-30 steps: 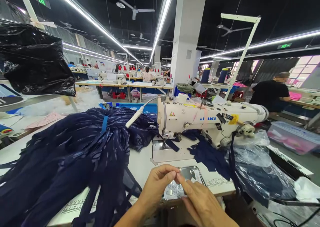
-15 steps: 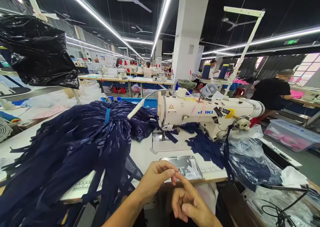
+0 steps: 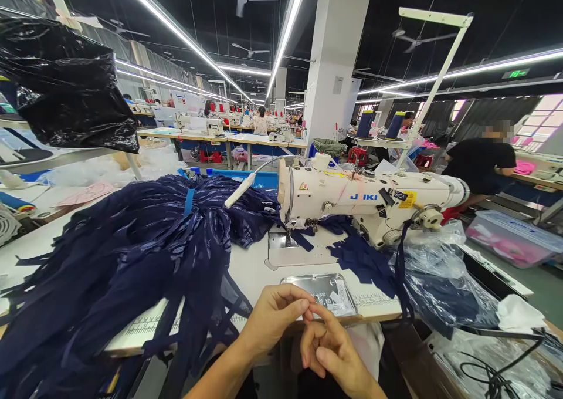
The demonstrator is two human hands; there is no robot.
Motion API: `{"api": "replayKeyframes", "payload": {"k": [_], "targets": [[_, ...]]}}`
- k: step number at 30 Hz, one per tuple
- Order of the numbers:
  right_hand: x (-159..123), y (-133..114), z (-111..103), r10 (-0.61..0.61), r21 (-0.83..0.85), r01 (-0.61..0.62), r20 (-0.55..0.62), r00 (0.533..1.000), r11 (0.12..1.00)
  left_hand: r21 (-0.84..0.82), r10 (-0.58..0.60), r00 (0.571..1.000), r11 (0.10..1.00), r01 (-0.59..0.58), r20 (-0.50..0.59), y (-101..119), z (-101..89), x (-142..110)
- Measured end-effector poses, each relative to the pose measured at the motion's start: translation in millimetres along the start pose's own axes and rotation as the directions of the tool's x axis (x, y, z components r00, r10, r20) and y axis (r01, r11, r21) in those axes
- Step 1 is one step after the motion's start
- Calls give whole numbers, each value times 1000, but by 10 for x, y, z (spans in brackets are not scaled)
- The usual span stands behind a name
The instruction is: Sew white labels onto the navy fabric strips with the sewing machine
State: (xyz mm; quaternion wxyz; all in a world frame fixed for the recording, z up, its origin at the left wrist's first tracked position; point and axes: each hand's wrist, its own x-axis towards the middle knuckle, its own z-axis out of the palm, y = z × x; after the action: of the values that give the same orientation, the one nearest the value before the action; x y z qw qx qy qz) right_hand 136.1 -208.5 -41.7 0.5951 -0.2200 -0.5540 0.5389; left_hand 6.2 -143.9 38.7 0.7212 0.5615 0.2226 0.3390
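Note:
My left hand (image 3: 279, 314) is in front of the table edge, thumb and forefinger pinched together. Whatever may be between those fingertips is too small to make out. Against them rests the outstretched forefinger of my right hand (image 3: 332, 346), whose thumb stands apart and whose other fingers curl loosely with nothing visible in them. Just beyond both hands lies a shallow metal tray (image 3: 303, 280) with handwriting and a small label inside. Behind it stands a white sewing machine (image 3: 325, 193), with navy fabric strips (image 3: 303, 239) at its needle plate.
A large tied bundle of navy strips (image 3: 145, 234) covers the table's left side and hangs over its edge. Cut navy pieces (image 3: 363, 255) lie under the machine arm. Plastic-bagged fabric (image 3: 444, 287) sits at right. A person in black (image 3: 479, 161) works farther right.
My right hand's curled fingers have drawn slightly tighter and nearer my left hand. The view has shifted a little. The fabric and the machine stay as they were.

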Motion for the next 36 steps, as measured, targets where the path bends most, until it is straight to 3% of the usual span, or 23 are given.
{"api": "replayKeyframes", "payload": {"k": [5,10,15,18,22,26,31,36], "targets": [[-18,-66,-21,-9,-262,4,-18,1000,965,19,-16,1000,1000,16,-5,28,-23,-19],[-5,-78,14,-40,-373,40,8,999,927,55,12,1000,998,-12,-11,29,-43,-37],[13,-100,19,-99,-559,98,28,995,824,79,80,997,994,-79,-11,51,-36,-63],[-5,-114,-7,-108,-699,111,49,993,706,37,89,995,995,-90,40,57,-51,-77],[10,-183,11,-170,-852,192,123,978,488,-75,53,991,996,-44,119,29,-104,-78],[96,-265,70,-294,-882,363,276,915,302,-147,1,988,989,22,154,-25,-148,-69],[177,-270,56,-336,-898,429,376,863,95,-207,-43,989,976,71,138,-64,-170,-70],[199,-222,1,-338,-913,405,393,855,-37,-140,13,999,990,-9,33,-61,-190,-65]]}}
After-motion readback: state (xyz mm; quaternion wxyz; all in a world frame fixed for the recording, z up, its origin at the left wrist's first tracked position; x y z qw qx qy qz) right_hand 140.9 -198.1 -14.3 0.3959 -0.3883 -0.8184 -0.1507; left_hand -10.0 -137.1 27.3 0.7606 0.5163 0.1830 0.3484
